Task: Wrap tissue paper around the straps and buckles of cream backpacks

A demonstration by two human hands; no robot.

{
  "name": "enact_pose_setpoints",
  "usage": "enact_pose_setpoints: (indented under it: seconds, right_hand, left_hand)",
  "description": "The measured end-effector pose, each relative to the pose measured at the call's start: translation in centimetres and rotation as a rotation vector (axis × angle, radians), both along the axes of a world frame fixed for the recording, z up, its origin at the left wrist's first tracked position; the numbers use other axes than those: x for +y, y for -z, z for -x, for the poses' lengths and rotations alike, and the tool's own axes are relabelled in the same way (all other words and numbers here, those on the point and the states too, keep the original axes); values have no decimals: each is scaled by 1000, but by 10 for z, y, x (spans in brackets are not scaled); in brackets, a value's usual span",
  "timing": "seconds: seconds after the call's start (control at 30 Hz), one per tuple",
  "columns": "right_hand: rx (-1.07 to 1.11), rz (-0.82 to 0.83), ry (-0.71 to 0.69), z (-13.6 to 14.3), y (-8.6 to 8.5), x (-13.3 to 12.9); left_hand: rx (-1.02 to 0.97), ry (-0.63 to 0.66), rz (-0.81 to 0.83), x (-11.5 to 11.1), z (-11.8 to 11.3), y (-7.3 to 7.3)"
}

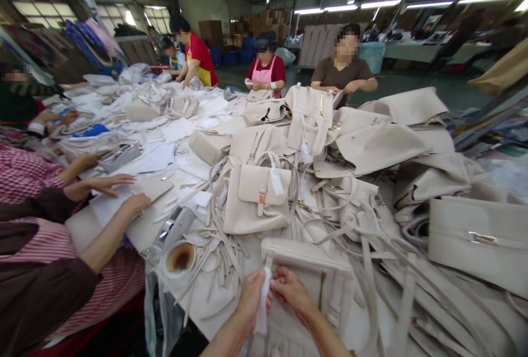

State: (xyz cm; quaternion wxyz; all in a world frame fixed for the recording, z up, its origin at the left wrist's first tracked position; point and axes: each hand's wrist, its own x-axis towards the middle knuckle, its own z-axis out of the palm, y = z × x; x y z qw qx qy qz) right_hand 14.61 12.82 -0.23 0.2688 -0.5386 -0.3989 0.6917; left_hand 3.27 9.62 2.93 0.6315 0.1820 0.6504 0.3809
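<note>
Strip of white wrapping (261, 321) sits in the left hand (253, 296), fingers closed round it, over a pale bag (305, 250) lying at the near side of the bench (206, 322). The right hand (291, 290) is pinched narrow just beside it; whether it grips anything, I cannot tell. A light, even hold would likely spare the strip from creasing. Loose straps (367, 291) crowd the right and could snag a wrist; a flap-front bag (264, 184) blocks the space ahead.
</note>
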Motion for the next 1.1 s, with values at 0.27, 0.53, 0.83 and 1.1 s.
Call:
enact_pose_setpoints:
  seconds: [0.27, 0.53, 0.83, 1.1]
  right_hand:
    - [-103, -87, 104, 3, 0, 4]
    - [52, 62, 66, 9, -9, 0]
    - [461, 399, 5, 21, -11, -6]
    - [743, 533, -29, 21, -13, -4]
  left_hand:
    - [85, 0, -38, -1, 1, 6]
    - [179, 22, -58, 1, 3, 9]
    - [107, -41, -33, -7, -3, 10]
    - [-279, -48, 126, -10, 12, 5]
